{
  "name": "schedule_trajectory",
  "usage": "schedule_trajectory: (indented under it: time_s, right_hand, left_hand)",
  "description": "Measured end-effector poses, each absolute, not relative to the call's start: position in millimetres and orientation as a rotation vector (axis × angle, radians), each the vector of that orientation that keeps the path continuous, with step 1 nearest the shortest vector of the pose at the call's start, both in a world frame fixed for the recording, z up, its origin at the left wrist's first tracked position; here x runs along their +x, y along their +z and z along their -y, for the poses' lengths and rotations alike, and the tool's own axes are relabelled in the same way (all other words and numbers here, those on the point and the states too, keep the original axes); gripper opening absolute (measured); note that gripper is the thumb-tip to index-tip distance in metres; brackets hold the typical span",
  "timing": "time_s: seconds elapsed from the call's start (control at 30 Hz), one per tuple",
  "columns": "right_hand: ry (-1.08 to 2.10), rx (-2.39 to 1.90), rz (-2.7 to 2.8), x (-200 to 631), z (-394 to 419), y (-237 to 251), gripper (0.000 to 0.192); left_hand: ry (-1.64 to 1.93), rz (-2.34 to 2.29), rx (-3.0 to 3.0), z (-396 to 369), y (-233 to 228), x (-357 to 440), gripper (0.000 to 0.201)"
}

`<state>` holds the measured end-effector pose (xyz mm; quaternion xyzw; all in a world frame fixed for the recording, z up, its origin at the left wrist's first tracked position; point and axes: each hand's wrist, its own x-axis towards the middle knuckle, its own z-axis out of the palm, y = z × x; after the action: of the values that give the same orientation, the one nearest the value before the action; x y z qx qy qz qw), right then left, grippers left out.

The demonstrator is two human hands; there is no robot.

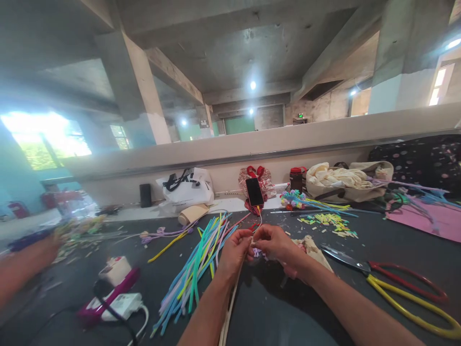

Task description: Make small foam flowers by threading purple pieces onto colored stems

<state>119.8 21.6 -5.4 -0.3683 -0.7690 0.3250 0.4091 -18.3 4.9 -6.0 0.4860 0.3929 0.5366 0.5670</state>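
My left hand (236, 250) is closed around a long, thin pale stem (230, 310), which runs down toward the front edge of the view. Its fingertips meet those of my right hand (275, 245), pinched together at the stem's upper end. What the right fingers grip is too small to make out. Just below the fingertips some lilac curled bits (257, 252) show, partly hidden. A loose bundle of blue, green, yellow and pink pipe cleaners (196, 269) lies left of my hands. Beside my right wrist is a crumpled beige cloth-like piece (315, 250).
Large scissors (370, 269) with red and yellow handles lie at right. Cut yellow-green pieces (329, 222) are scattered behind. A phone (254, 192) on a cable stands upright at the back. Plugs fill a power strip (108, 300) at left, near another person's blurred arm (29, 266).
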Motion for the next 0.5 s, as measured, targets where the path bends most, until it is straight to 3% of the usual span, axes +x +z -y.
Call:
schedule_trajectory:
  time_s: [0.23,0.5]
  right_hand:
    - [1.19,-0.763,1.795,122,-18,4,0.03]
    - [1.276,-0.649,1.673,121,-16,3,0.02]
  left_hand:
    - [1.212,-0.788,1.102,-3,0,-23,0.025]
    - [1.099,-0.677,0.985,1,2,-22,0.032]
